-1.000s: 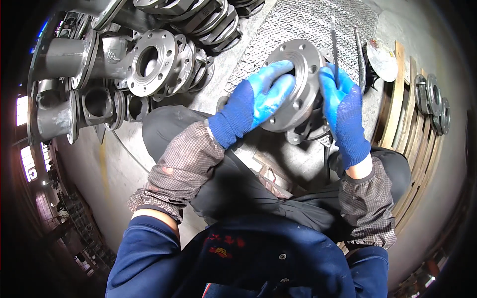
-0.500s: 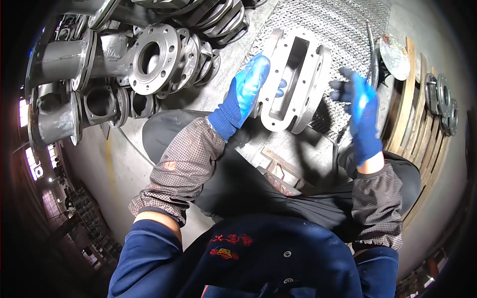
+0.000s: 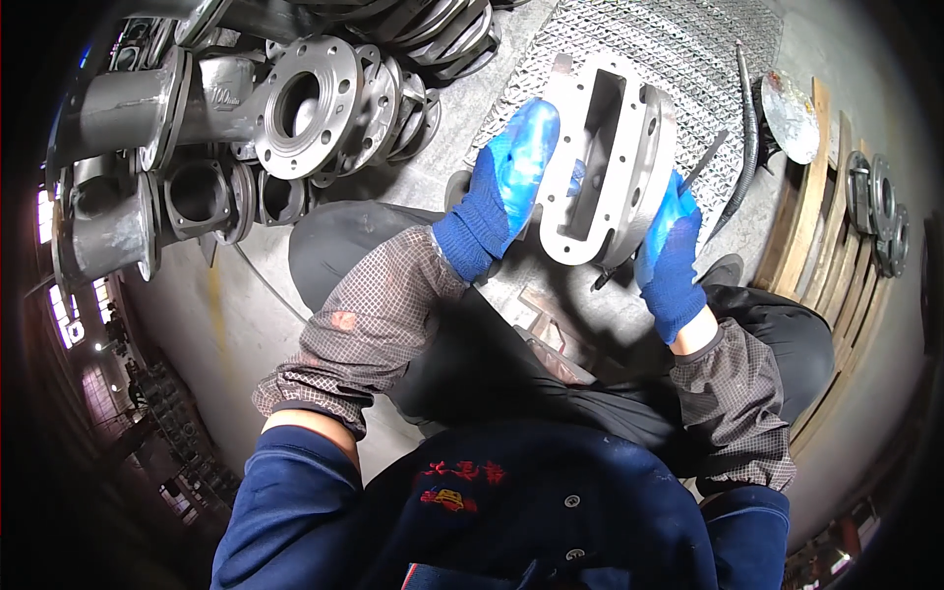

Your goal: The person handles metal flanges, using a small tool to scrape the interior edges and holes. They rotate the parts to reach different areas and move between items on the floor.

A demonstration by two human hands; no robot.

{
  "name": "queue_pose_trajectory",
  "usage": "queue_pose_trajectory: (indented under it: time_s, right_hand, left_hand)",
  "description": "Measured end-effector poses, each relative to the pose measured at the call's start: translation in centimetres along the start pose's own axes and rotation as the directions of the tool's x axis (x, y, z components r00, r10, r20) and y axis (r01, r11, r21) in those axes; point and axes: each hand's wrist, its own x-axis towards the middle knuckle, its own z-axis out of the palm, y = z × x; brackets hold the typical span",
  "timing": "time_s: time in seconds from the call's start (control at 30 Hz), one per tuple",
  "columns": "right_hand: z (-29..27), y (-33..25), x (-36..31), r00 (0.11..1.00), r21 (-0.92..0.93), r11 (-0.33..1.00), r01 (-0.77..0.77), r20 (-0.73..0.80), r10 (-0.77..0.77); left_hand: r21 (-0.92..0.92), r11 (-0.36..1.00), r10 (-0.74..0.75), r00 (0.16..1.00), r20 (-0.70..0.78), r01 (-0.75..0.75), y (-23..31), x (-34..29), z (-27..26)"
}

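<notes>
“Grey casting (image 3: 618, 167): right hand (image 3: 669, 241) has come to its right side. How's it lying?”

“Between both hands, long axis away from the wearer (image 3: 521, 492). I see the left hand (image 3: 516, 167) clasping its left side; right fingers hidden near a dark rod (image 3: 706, 158), grip I can't tell.”

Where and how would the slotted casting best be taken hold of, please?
Probably by the outer rim of its right flange, from the right, with the left hand supporting the opposite side. That rim stands out as a curved edge to wrap around, while the slotted face points up, flat, and offers less to hold.
</notes>
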Motion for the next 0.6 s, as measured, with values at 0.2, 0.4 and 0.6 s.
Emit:
queue_pose_trajectory:
  time_s: [0.2,0.4,0.6]
  right_hand:
    - [-1.7,-3.4,-2.7,0.947,-0.607,0.742,0.284,0.300,-0.117]
    - [-2.2,-3.2,-3.3,0.957,-0.444,0.871,0.208,0.276,-0.088]
    - [-1.4,-5.5,-2.7,0.845,-0.777,0.332,0.534,0.485,-0.224]
  left_hand:
    - [0.167,0.985,0.025,0.994,0.102,-0.042,3.3,-2.0,2.9]
    - [-0.016,0.999,0.043,0.994,0.103,-0.042,1.7,-2.4,3.1]
    - [0.141,0.978,0.139,0.984,0.108,-0.153,2.7,-1.0,3.7]
